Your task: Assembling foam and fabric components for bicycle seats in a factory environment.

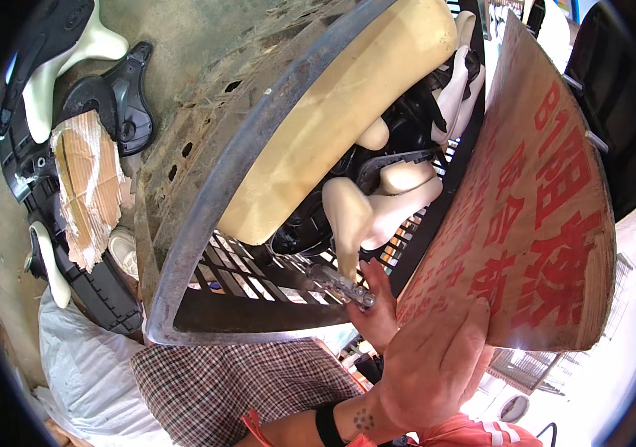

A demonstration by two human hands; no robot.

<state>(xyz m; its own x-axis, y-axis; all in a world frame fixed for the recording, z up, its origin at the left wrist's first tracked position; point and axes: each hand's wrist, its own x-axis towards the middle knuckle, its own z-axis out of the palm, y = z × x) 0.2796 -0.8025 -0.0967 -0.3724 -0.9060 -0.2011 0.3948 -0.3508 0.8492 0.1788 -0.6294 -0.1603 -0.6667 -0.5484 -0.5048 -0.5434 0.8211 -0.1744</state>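
My left hand point(433, 365), a black band on its wrist, grips the lower edge of a large brown cardboard sheet point(519, 208) with red print; its fingers lie on the printed face and its thumb is hidden. Partly behind it, my right hand point(375, 316) is closed on a slim, clear-and-silver tool point(340, 284) whose kind I cannot make out. The tool points toward a slatted black crate point(251, 316). White and black curved parts point(348, 216) and a long beige padded piece point(333, 119) lie in the crate. The cardboard leans along its right side.
Black and white moulded parts point(128, 100) and a torn cardboard piece point(88, 186) lie at the left. Plaid cloth point(243, 380) and a white plastic sack point(83, 372) are at the lower left. A worn board point(199, 141) lies beside the crate.
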